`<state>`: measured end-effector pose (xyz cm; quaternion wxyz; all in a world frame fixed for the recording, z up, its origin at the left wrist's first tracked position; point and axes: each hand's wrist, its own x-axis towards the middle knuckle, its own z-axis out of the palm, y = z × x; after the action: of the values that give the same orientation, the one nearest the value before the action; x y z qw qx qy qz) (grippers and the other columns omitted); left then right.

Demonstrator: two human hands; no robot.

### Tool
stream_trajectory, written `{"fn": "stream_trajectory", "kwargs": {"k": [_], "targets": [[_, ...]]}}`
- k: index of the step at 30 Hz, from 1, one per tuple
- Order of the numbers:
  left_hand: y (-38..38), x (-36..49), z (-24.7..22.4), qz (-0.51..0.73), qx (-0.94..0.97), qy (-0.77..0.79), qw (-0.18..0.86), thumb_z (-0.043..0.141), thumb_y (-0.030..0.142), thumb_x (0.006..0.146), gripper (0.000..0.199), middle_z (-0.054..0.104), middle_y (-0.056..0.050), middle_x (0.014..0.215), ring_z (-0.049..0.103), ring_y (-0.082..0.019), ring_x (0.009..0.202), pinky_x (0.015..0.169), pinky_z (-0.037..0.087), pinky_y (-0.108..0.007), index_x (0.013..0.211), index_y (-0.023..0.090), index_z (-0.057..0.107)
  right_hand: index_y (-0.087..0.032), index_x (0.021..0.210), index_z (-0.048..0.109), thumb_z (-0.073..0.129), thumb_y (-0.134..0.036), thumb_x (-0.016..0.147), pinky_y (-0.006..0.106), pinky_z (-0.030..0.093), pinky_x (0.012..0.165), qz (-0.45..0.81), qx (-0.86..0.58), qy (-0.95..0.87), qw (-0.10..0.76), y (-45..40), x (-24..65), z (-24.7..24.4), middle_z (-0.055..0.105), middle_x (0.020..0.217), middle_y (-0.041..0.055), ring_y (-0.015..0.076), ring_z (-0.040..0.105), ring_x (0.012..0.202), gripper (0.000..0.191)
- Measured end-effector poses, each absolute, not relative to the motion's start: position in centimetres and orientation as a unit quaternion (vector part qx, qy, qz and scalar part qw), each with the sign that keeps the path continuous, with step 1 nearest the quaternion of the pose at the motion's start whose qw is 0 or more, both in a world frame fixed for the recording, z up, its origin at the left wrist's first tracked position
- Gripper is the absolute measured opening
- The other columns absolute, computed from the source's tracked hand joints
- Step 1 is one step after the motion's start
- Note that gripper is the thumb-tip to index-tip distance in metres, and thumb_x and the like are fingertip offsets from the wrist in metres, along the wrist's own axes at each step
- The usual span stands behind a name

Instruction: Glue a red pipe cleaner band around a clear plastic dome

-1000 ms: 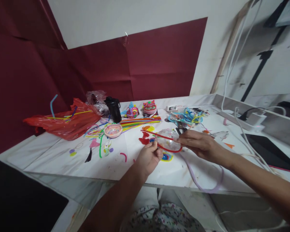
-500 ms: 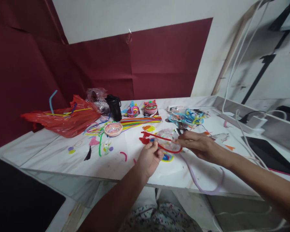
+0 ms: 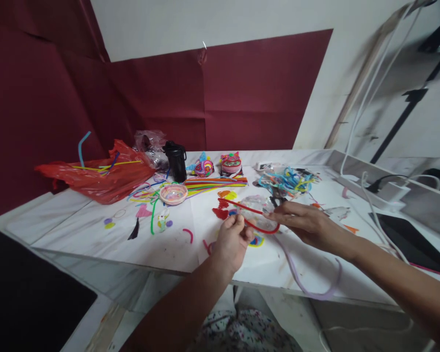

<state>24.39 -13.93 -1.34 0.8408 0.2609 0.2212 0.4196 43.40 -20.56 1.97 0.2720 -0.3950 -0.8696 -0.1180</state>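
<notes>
While the left hand (image 3: 233, 242) pinches a red strip (image 3: 262, 229) between thumb and finger, the right hand (image 3: 304, 222) comes across from the other side, its fingers straight and pressed together, the tips right at the strip; whether the thumb grips from beneath, I can't tell. And look at that strip: bent back on itself in a long, narrow loop, above the near half of the tabletop (image 3: 161, 254), the curve beside the right fingertips, one free end pointing away to the left! Just beyond it, partly covered, sits a clear plastic piece (image 3: 254, 203), with a red scrap (image 3: 220, 212) to its left. A blue-and-yellow piece (image 3: 257, 240) peeks out beside the left hand, and a purple strip (image 3: 297, 281) curls toward the near edge. Further back it's a colourful crowd: bowl (image 3: 173, 194), black bottle (image 3: 175, 164), a bundle of strips (image 3: 216, 184), two bright figures (image 3: 231, 163), and over on the right, a blue tangle (image 3: 288, 181).
</notes>
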Motion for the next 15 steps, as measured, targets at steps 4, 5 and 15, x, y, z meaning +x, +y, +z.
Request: {"fn": "stream_trajectory", "kwargs": {"k": [4,5,15], "targets": [[-14.06,24.59,-1.24,0.43,0.256,0.225,0.836,0.071,0.014,0.073,0.022,0.051,0.002,0.064,0.042,-0.004,0.05,0.048,0.034,-0.016,0.069,0.015,0.049,-0.024,0.129,0.053,0.044,-0.006,0.091,0.026,0.048,0.067,-0.12,-0.384,-0.871,0.282,-20.39,43.24,2.02,0.063,0.091,0.0078,0.0144,0.06,0.081,0.043],[-14.09,24.62,-1.18,0.432,0.256,0.225,0.835,0.07,0.013,0.073,0.022,0.05,0.002,0.064,0.042,-0.004,0.051,0.048,0.034,-0.016,0.069,0.015,0.049,-0.024,0.129,0.053,0.044,-0.006,0.091,0.026,0.048,0.067,-0.117,-0.385,-0.87,0.284,-20.33,43.21,1.99,0.063,0.091,0.0079,0.0145,0.06,0.081,0.043],[-14.0,24.85,-1.31,0.435,0.252,0.234,0.832,0.073,0.016,0.071,0.027,0.054,0.002,0.063,0.041,-0.004,0.048,0.049,0.033,-0.016,0.068,0.015,0.046,-0.025,0.128,0.053,0.045,-0.006,0.09,0.027,0.05,0.066,-0.116,-0.379,-0.864,0.309,-19.94,43.08,1.64,0.063,0.092,0.0079,0.0147,0.061,0.083,0.043]]}}
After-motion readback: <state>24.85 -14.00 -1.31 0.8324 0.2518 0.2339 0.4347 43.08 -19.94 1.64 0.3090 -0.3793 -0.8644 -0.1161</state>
